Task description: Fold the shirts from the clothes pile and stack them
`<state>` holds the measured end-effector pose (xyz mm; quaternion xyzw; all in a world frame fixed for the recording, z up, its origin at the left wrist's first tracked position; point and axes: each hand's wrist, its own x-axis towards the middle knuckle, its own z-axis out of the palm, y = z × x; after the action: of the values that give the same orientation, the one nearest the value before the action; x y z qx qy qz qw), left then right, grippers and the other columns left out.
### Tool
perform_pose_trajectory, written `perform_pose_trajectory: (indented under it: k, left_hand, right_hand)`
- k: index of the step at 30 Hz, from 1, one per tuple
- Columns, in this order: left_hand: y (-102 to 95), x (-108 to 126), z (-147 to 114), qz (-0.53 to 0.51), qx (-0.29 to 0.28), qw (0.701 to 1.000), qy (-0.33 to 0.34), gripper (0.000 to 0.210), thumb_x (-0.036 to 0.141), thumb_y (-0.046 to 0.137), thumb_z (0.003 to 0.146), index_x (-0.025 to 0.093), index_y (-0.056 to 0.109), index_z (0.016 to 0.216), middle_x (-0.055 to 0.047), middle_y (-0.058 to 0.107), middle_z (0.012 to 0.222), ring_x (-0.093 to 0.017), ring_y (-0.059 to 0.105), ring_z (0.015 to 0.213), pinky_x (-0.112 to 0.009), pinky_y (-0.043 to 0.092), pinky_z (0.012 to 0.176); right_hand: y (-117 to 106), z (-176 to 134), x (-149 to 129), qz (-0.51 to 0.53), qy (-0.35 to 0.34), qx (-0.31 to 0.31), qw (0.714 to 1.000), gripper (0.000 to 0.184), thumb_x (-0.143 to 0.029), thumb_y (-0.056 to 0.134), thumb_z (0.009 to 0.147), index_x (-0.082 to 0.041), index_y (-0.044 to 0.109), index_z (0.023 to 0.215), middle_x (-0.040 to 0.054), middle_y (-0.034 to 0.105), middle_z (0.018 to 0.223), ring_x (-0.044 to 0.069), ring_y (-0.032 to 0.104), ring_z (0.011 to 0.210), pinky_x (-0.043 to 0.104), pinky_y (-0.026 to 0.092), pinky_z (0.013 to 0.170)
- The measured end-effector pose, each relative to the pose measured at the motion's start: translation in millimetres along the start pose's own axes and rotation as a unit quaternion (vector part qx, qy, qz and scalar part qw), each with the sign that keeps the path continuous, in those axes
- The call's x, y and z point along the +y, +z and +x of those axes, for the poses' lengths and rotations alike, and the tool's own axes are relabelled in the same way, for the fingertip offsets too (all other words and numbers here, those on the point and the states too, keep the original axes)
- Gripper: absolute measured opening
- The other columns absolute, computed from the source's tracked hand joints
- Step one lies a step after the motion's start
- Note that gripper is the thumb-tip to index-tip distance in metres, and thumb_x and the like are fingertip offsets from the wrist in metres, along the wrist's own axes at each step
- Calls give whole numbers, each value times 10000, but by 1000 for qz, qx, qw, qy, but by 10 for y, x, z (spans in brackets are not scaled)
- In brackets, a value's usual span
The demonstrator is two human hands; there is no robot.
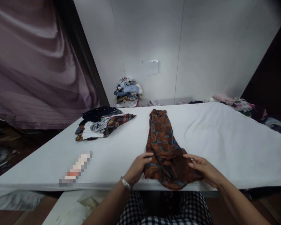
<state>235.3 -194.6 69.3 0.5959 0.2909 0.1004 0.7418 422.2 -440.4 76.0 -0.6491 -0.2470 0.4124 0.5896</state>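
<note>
A brown and blue patterned shirt (162, 134) lies lengthwise in a narrow shape on the white-covered table, its collar at the far end and its wider, rumpled hem at the near edge. My left hand (138, 167), a silver bracelet at the wrist, grips the shirt's left side near the hem. On the opposite side, my right hand (203, 168) has the right edge of the cloth between thumb and fingers. Some fingertips of both hands are hidden by the fabric.
A loose pile of folded garments (103, 123) sits on the table (121, 150) at the left. Farther back stands a taller clothes stack (128, 92) by the white wall. More clothes (239, 104) line the right far edge. A blurred-out item (77, 168) lies front left.
</note>
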Motion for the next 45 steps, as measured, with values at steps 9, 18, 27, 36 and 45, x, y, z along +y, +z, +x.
perform_pose_trajectory:
  k: [9,18,27,36,45]
  left_hand:
    - [-66,1057,1247,-111,21,993,17,467,454,405,928,122,502,1241,-133,684,1053,-186,677,867,-310,537,778]
    - [-223,236,1141,385,104,894,202,420,352,612,802,214,596,1198,-82,619,1224,-226,541,1152,-364,390,1025]
    - [-99,209,1255,450,142,852,227,428,350,552,841,163,578,1226,-122,539,1331,-229,477,1238,-346,329,1065]
    - [-139,301,1856,287,222,929,68,370,330,604,806,149,627,1127,-136,625,1232,-221,576,1125,-285,408,920]
    - [-119,309,2297,184,242,951,62,359,333,726,693,155,681,1002,-96,723,960,-207,653,925,-271,455,808]
  right_hand:
    - [-330,1364,-811,99,-84,113,985,608,-432,521,841,-229,363,1392,109,657,1155,213,671,918,324,538,677]
    - [-287,1399,76,-287,-169,136,933,398,-402,594,763,-182,667,1086,110,671,1127,273,605,1074,454,483,914]
    - [-198,1554,96,-399,-124,173,892,624,-481,511,841,-201,430,1393,112,538,1347,262,503,1232,417,414,1002]
    - [-385,2142,-127,-333,-1,237,913,705,-431,577,792,-98,409,1391,145,649,1159,265,611,1060,359,454,897]
    - [-488,2593,-53,-195,-35,283,938,725,-241,677,661,-123,455,1341,66,700,902,209,656,820,303,509,731]
